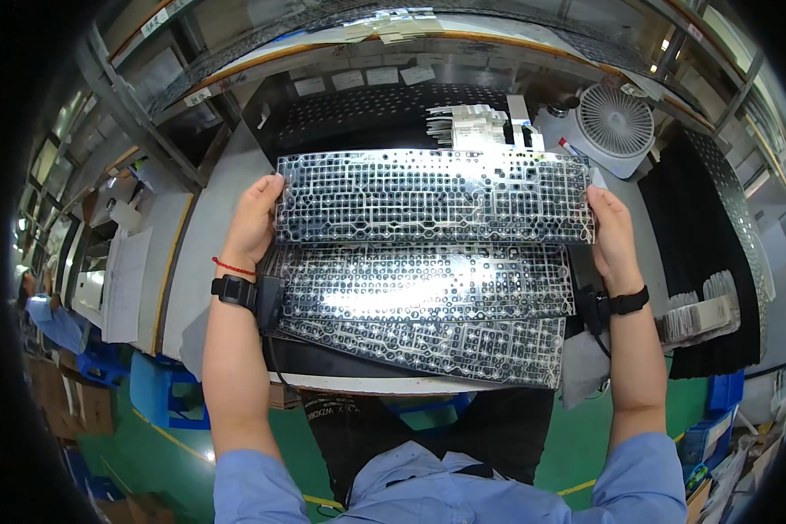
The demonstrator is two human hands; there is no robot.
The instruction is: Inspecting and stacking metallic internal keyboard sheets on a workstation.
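At the lower right, a blue bin [707, 435] is seen, its contents too small to be told. A pale table [211, 229] is set above a green floor [179, 458], and behind it a long shelf [498, 45] is fitted. Three perforated layers are counted: one patterned sheet [437, 199] is held over the table, pinched at its left edge by the left hand [255, 217] and at its right edge by the right hand [613, 229]; nearer the body, a middle sheet [367, 284] is laid over a slanted lower sheet [506, 354]. Two bundles of white strips, a rear bundle [470, 128] and a right bundle [703, 316], one fan [616, 120] and four pale cards [382, 76] are also seen
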